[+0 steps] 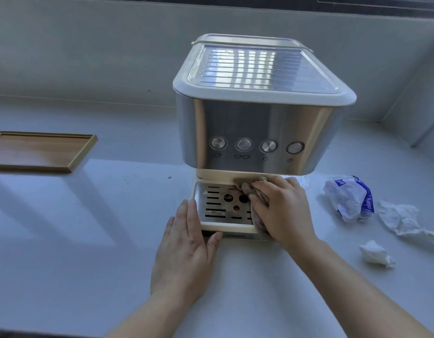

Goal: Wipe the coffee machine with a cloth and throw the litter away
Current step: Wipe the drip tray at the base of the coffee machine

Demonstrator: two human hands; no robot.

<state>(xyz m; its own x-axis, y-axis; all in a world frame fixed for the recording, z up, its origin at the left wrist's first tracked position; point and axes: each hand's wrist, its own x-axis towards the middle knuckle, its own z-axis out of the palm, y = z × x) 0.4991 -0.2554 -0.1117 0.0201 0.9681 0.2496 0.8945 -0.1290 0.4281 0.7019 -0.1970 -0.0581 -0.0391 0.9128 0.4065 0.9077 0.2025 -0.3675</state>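
A steel and cream coffee machine [257, 128] stands in the middle of the white counter. Its slotted metal drip tray [217, 206] sticks out at the front, with brown stains on it. My right hand [281, 208] presses a brownish cloth [257, 208] onto the right side of the tray, and most of the cloth is hidden under the hand. My left hand [186, 250] lies flat against the tray's left front corner, thumb on its front edge. Litter lies to the right: a crumpled blue and white plastic wrapper [347, 197], a crumpled white tissue [403, 220] and a small tissue ball [375, 253].
A wooden tray [40, 151] lies on the counter [89, 215] at the far left. A grey wall runs behind the machine, with a corner at the right. A small crumb [170, 177] sits on the counter left of the machine's base.
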